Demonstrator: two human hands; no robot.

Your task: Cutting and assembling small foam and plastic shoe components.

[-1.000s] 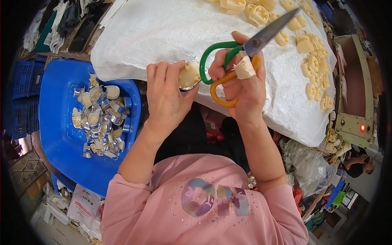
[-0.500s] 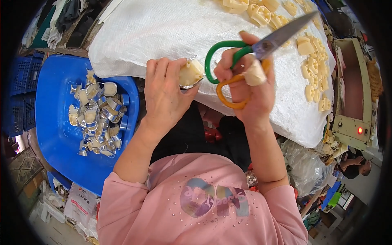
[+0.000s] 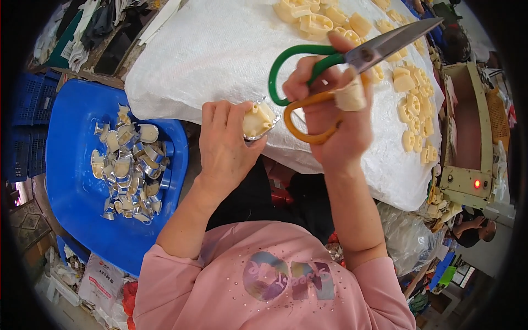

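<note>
My left hand (image 3: 223,146) is closed on a small cream plastic piece (image 3: 258,122) with a shiny silver edge, gripped between thumb and fingers over the near part of the white sheet. Its hollow face with small pegs is turned up. Just to the right, my right hand (image 3: 349,135) holds a pair of scissors (image 3: 379,48) with one green and one orange handle loop. The blades point to the far right, away from the piece, and look closed together. A cream wrapping (image 3: 350,96) is around one finger of that hand.
On the left, a blue plastic tub (image 3: 74,187) holds many silver-edged cream pieces (image 3: 129,165). Loose cream pieces (image 3: 415,102) lie along the far and right side of the white woven sheet (image 3: 192,60). A green metal box (image 3: 467,190) with a lit red lamp stands at right.
The cream piece has been tilted so more of its hollow face shows, and it is slightly nearer me. The scissors stay in my right hand, swung a little to the right at the tip.
</note>
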